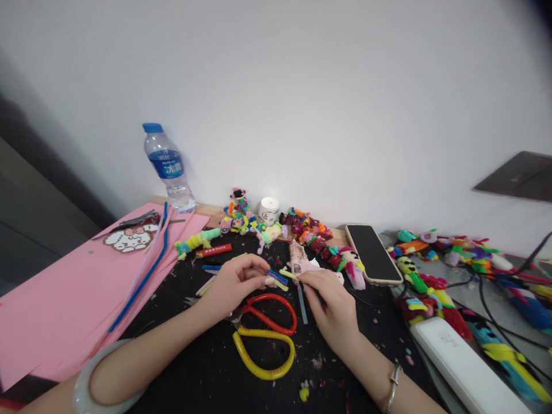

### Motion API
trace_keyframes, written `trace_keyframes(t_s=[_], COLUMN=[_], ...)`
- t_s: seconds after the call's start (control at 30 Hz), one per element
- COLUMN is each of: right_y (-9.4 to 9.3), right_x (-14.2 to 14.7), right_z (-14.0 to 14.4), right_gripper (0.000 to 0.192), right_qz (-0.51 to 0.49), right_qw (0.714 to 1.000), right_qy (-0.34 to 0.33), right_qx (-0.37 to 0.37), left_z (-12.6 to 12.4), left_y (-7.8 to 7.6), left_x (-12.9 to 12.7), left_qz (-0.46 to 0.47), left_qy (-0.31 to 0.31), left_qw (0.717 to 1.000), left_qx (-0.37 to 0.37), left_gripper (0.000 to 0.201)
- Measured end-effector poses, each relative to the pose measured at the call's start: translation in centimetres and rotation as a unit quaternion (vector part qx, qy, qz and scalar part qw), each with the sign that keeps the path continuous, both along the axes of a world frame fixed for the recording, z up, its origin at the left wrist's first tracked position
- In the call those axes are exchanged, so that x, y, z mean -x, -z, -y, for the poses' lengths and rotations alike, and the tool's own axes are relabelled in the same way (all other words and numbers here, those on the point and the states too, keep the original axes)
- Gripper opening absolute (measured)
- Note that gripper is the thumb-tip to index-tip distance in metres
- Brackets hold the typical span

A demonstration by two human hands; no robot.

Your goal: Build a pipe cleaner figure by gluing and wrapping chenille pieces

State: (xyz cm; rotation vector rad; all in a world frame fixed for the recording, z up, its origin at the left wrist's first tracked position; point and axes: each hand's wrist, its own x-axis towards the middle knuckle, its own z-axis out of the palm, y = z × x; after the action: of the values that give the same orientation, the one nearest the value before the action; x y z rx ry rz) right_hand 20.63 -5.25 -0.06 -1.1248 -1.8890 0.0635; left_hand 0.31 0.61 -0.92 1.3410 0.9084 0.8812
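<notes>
- A small pipe-cleaner piece (278,279), blue, pink and yellow-green, is held just above the black worktop (207,368), between the two hands at the middle of the view.
- The left hand (233,286) has its fingers pinched together on the left end of the piece.
- The right hand (330,299) has its fingertips closed on the yellow-green right end of the piece.
- Scissors (267,333) with one red and one yellow handle loop lie on the worktop just below the hands, partly under the left hand.
- A pale blue stick (302,305) lies beside the right hand.
- Behind the hands, a row of finished pipe-cleaner figures (310,236) runs along the wall, with a small white pot (269,210) among them.
- A water bottle (168,167) with a blue cap stands upright at the back left.
- A pink sheet (64,299) lies on the left, with long blue pipe cleaners (146,276) across it.
- A phone (373,253) lies face up to the right, and a white flat device (466,368) nearer the right edge.
</notes>
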Motion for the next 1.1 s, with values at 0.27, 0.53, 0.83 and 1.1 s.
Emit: trace_keyframes(t_s=[0.27,0.53,0.83,1.1], right_y=[-0.27,-0.40,-0.59,-0.55], right_x=[0.10,0.13,0.13,0.25], right_z=[0.51,0.69,0.55,0.43], right_gripper=[0.028,0.028,0.027,0.026], right_qz=[0.011,0.005,0.021,0.005], right_qw=[0.999,0.998,0.997,0.997], right_qy=[-0.030,-0.053,-0.072,-0.082], right_qx=[-0.025,-0.034,-0.023,0.002], left_z=[0.38,0.51,0.42,0.43], left_y=[-0.37,-0.75,-0.69,-0.67], left_x=[-0.10,-0.03,-0.21,-0.28], left_qz=[0.017,0.010,0.027,0.034], left_qy=[0.057,0.078,0.060,0.062], left_qw=[0.998,0.996,0.998,0.997], left_qx=[0.033,0.038,0.019,0.016], left_gripper=[0.020,0.018,0.022,0.020])
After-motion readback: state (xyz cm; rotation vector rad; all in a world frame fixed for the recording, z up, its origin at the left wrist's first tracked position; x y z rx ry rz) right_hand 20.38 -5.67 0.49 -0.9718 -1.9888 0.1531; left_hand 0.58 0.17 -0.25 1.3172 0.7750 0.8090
